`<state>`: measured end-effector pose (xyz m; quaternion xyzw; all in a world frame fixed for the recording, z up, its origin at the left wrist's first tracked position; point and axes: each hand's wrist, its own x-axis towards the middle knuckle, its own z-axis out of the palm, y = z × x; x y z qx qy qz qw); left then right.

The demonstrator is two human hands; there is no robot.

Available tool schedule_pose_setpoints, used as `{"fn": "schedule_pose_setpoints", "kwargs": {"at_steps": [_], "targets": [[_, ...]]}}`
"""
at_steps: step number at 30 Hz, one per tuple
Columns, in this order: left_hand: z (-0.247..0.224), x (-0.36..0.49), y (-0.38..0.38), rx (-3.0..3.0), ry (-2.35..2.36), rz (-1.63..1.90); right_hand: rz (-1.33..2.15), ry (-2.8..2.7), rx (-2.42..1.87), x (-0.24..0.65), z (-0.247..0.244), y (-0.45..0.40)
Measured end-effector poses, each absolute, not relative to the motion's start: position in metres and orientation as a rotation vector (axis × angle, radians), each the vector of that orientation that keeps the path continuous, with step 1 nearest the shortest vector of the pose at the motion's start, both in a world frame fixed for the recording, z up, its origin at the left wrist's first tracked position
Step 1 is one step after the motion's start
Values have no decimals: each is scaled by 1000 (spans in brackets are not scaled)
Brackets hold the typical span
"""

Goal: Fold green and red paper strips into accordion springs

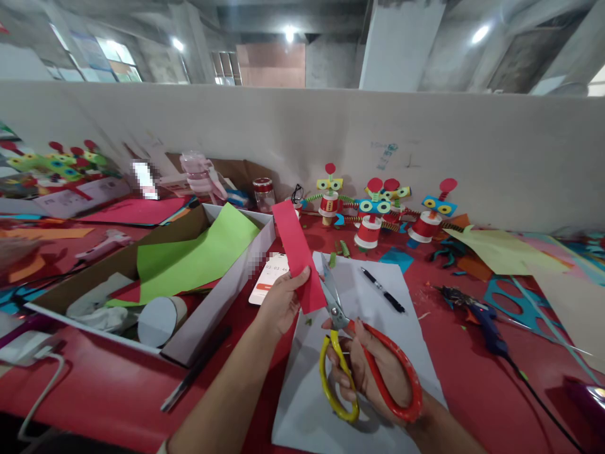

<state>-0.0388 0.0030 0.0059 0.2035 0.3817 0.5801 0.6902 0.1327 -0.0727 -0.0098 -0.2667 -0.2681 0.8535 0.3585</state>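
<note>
My left hand (286,299) pinches a strip of red paper (295,249) near its lower end, thumb on top. The strip stands up and leans to the left. In my right hand (373,366) is a pair of scissors (336,312) with one yellow and one red handle, my fingers inside the loops. Its blades are parted and point away from me, right beside the strip's right edge. Below both hands lies a large white sheet (312,403). A black pen (382,290) rests on this sheet, to the right of the blades.
A white box (227,299) with green paper (198,252) stands left, beside a lit phone (269,280). Several paper-cup figures (368,233) line the wall behind. To the right lie a glue gun (486,325) with its cord and a blue template (515,302).
</note>
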Motion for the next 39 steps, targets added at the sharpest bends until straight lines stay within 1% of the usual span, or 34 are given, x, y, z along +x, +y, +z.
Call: {"fn": "schedule_pose_setpoints", "kwargs": {"at_steps": [5, 9, 14, 20, 25, 32, 39], "targets": [[6, -40, 0, 490, 870, 1202, 2180, -743, -667, 134, -11, -72], [5, -42, 1, 459, 902, 1192, 2161, -758, -673, 135, -9, -73], [7, -43, 1, 346, 928, 1223, 2187, -743, -721, 136, -6, -74], [12, -47, 0, 415, 806, 1270, 2181, -721, -723, 134, -7, -72], [16, -51, 4, 308, 911, 1365, 2217, -734, -710, 132, -11, -75], [9, -43, 1, 433, 912, 1303, 2239, -804, -736, 131, -15, -73], [3, -48, 5, 395, 966, 1380, 2197, -799, -718, 129, -14, -74]]}}
